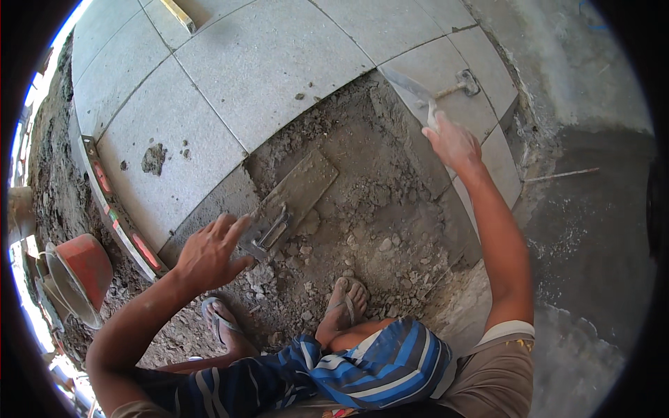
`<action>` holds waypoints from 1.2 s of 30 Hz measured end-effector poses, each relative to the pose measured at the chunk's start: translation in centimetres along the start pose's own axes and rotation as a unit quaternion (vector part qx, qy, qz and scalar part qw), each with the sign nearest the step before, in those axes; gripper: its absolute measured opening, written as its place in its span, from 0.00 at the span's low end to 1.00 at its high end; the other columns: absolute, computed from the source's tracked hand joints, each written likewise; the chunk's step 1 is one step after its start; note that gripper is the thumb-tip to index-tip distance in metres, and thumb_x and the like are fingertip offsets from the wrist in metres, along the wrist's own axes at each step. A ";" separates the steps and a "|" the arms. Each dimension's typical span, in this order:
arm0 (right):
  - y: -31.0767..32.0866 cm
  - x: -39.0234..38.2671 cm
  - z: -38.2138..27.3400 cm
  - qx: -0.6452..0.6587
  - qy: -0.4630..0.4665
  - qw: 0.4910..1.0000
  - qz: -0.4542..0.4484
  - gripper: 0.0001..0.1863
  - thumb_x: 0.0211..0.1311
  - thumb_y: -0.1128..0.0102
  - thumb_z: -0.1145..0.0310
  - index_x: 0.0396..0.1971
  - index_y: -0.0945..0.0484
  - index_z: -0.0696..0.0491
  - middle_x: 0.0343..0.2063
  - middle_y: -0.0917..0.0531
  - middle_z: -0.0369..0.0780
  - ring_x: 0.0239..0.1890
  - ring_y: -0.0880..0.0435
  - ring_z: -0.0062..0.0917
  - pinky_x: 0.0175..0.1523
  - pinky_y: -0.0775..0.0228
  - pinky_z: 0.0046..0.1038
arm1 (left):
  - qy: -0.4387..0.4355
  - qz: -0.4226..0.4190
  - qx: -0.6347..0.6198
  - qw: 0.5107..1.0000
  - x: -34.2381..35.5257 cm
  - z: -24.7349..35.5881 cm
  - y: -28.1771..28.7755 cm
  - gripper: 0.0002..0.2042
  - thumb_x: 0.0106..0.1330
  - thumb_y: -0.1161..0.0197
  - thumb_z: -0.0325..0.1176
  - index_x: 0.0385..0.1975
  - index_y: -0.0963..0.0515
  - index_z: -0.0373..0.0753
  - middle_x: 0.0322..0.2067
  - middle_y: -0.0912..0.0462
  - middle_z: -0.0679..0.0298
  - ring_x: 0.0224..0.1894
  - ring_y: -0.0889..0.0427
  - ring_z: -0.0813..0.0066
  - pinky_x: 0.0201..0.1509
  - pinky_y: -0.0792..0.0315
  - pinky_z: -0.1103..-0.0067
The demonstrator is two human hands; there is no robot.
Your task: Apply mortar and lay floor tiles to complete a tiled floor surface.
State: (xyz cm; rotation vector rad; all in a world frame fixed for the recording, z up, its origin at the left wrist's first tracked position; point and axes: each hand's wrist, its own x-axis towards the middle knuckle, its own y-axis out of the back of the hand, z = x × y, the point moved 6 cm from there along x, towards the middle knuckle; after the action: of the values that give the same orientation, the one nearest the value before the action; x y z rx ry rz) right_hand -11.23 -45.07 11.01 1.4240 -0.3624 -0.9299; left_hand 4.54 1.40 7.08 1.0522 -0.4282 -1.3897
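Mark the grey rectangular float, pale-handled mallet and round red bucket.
Grey rectangular float [298, 191]: head view, flat blade.
Pale-handled mallet [468, 83]: head view, dark head.
Round red bucket [88, 262]: head view, outer wall.

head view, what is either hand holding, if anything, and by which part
The right hand holds a trowel by its handle; the left hand holds nothing and is open near the rectangular float.

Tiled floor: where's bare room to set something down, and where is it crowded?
Mostly bare: the large central tile, between the yellow bar and mortar bed; also the left tile, between the clod and spirit level's lower end. Crowded: right-hand tiles, under mallet, trowel and right hand.
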 end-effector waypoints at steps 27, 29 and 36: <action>0.0 5.9 -3.7 0.002 -0.015 0.999 -0.045 0.22 0.70 0.38 0.57 0.58 0.19 0.52 0.57 0.16 0.48 0.61 0.18 0.44 0.63 0.25 0.46 | 0.234 -0.022 -0.090 0.968 -15.7 6.5 12.6 0.40 0.57 0.24 0.53 0.65 0.27 0.34 0.45 0.14 0.50 0.48 0.13 0.50 0.54 0.24 0.62; 0.0 5.3 -3.2 -0.027 -0.010 0.997 -0.071 0.21 0.70 0.37 0.58 0.57 0.19 0.53 0.57 0.16 0.48 0.61 0.17 0.45 0.63 0.25 0.46 | 0.213 -0.034 -0.100 0.971 -15.6 6.8 12.8 0.40 0.57 0.24 0.52 0.65 0.27 0.33 0.45 0.14 0.50 0.49 0.13 0.50 0.54 0.23 0.62; 1.6 3.4 -1.1 -0.009 -0.002 1.000 -0.018 0.19 0.67 0.37 0.61 0.53 0.19 0.55 0.51 0.14 0.52 0.56 0.15 0.47 0.60 0.24 0.48 | 0.194 -0.085 -0.103 0.972 -16.4 7.9 13.6 0.36 0.64 0.29 0.38 0.72 0.33 0.42 0.55 0.18 0.49 0.55 0.17 0.48 0.53 0.20 0.60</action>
State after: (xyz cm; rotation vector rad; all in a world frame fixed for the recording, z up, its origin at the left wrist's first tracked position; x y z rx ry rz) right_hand -7.82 -46.97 11.29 1.4161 -0.3317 -0.9636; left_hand 3.01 11.83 27.20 1.1734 0.0944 -1.3046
